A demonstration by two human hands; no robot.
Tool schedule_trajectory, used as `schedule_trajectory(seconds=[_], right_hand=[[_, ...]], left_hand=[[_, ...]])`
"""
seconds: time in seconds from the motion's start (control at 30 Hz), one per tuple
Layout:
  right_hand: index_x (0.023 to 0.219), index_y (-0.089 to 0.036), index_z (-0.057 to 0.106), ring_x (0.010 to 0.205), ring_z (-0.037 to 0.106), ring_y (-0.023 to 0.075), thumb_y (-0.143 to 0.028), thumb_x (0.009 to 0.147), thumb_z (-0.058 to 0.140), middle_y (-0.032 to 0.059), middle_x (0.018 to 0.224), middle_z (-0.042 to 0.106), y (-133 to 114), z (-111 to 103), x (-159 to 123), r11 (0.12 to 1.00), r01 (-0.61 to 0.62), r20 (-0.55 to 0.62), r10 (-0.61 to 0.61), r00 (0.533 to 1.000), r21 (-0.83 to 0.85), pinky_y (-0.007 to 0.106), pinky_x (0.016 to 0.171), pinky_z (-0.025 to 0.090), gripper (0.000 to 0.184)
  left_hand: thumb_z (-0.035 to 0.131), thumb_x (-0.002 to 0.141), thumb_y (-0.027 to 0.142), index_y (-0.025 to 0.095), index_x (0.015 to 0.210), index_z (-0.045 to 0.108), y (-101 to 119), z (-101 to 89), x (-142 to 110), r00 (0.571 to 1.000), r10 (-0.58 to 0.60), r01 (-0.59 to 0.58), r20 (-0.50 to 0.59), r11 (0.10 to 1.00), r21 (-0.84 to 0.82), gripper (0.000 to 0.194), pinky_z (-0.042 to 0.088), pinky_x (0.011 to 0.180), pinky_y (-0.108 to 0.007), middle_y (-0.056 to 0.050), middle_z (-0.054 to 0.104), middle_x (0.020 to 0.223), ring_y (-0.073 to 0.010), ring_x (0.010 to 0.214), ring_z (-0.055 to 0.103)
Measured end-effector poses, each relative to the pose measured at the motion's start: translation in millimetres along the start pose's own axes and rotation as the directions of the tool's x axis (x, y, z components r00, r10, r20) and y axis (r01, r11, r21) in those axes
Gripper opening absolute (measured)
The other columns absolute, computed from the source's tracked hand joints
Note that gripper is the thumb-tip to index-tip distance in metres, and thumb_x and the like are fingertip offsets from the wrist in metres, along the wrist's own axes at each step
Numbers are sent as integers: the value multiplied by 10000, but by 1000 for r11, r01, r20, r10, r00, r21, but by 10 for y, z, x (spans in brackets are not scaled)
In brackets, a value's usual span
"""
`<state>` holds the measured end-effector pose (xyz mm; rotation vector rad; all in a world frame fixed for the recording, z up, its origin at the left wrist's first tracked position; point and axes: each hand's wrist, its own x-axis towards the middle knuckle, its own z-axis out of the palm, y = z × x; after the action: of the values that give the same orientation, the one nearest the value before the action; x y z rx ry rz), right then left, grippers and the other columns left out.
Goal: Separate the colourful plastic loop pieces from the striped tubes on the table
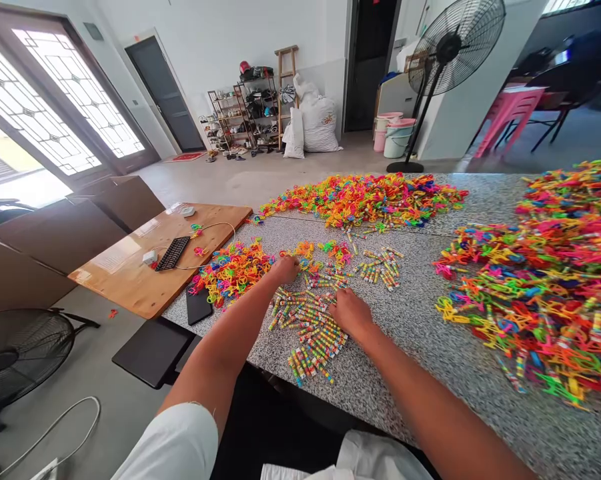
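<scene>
My left hand [285, 269] is at the right edge of a small heap of bright plastic pieces [240, 270], its fingers pinched together; whatever they grip is too small to make out. Curled fingers also show on my right hand [353, 312], which rests against the right side of many short yellow-green patterned tubes [310, 323]. Its fingertips are partly hidden, so any thing in them cannot be named. Another cluster of tubes [380, 267] lies beyond it. A few loose orange and green plastic pieces [335, 250] are just past both hands.
A large pile of coloured pieces [365, 199] spreads along the far side of the speckled table [405, 327], and bigger piles [550, 287] cover its right. At left stand a wooden board [145, 287] with a keyboard [173, 253], and a black tray [153, 350]. Fans stand beyond and at lower left.
</scene>
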<state>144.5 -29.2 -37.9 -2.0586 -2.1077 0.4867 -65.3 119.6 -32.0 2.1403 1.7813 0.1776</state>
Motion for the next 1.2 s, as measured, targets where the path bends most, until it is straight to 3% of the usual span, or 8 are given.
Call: schedule_trajectory(seconds=[0.27,0.43,0.5,0.6,0.67,0.73,0.93,1.2], right_hand=[[962,-161,661,867,658,223,-173,824,634,81,904,713,267,-27,84,924,-98,-15,112,994,370,292,748,444,141],[1000,-186,684,735,630,177,-285,868,594,27,855,708,401,-109,-20,813,-47,-33,81,996,580,270,653,469,187],[994,-198,691,694,603,169,-392,861,613,21,858,698,421,-172,-93,634,-12,-83,120,989,774,267,592,472,248],[940,-213,683,598,521,135,-471,748,744,-6,785,656,397,-312,-215,211,78,-124,213,969,974,258,528,454,327],[885,-228,649,538,469,113,-462,718,777,-35,709,611,355,-408,-295,18,89,-91,181,979,996,256,504,446,314],[864,-235,619,517,466,104,-428,715,780,-42,696,612,317,-473,-369,-75,50,-42,105,994,996,244,473,426,293],[913,-214,646,502,456,92,-387,728,795,-37,673,619,296,-427,-546,-62,-78,71,-105,992,995,217,433,372,294],[942,-224,687,583,523,127,-435,704,833,-43,674,587,298,-362,-619,-48,5,-7,-33,999,999,270,548,474,350]], left_hand=[[589,849,250,166,958,656,96,-93,-88,992,-63,45,-111,986,-159,153,471,808,-307,-80,700,879,-218,882,644],[536,877,205,174,963,577,284,-143,-430,992,-40,-9,-120,924,-382,101,512,724,-253,-39,652,871,-148,802,646],[576,868,254,179,961,559,388,-118,-657,998,45,-58,-36,769,-637,120,522,659,-231,-11,621,835,-128,747,651],[693,806,337,176,955,565,561,-68,-1007,974,221,-58,58,482,-874,254,487,571,-204,9,592,798,-104,657,612],[727,790,338,175,1015,583,671,-56,-1185,953,295,-80,65,455,-887,313,414,525,-176,28,570,770,-65,584,523],[751,787,316,182,1120,581,763,-64,-1295,935,352,-121,46,437,-891,397,355,522,-170,48,540,749,-48,574,456],[777,810,347,175,1139,542,874,-93,-1387,903,424,-90,70,346,-934,440,373,584,-192,33,563,781,-57,635,479],[770,809,370,218,1309,508,958,-40,-1488,904,408,-15,126,326,-945,585,546,637,-246,39,541,816,-90,673,584]])
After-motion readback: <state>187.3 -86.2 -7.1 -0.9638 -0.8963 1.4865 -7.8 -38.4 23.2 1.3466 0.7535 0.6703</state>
